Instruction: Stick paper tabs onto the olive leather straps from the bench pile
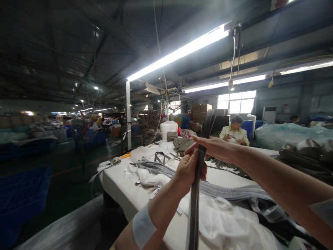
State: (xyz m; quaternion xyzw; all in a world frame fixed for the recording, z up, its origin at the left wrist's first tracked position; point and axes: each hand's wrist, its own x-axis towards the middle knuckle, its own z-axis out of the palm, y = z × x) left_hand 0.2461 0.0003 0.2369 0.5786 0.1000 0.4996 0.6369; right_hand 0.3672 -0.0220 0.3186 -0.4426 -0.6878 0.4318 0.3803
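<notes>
A long, dark, glossy strap (194, 208) stands nearly upright in front of me, its top leaning slightly right and its lower end running out of the picture. My left hand (186, 171) is closed round it at mid-height, thumb on the near side. Just above, my right hand (214, 148) reaches across from the right and closes on the same strap, its fingers partly hidden behind it. Below and beyond my hands, a bundle of grey-black straps (223, 190), seemingly in clear plastic, lies across the white table (118, 184). White sheer wrapping (229, 220) is heaped beside it.
Olive-grey fabric bags (182, 144) and a white foam stack (168, 131) sit at the table's far side. A co-worker (234, 133) sits beyond. Blue crates (24, 194) stand on the floor at left; a lamp tube (179, 52) hangs overhead.
</notes>
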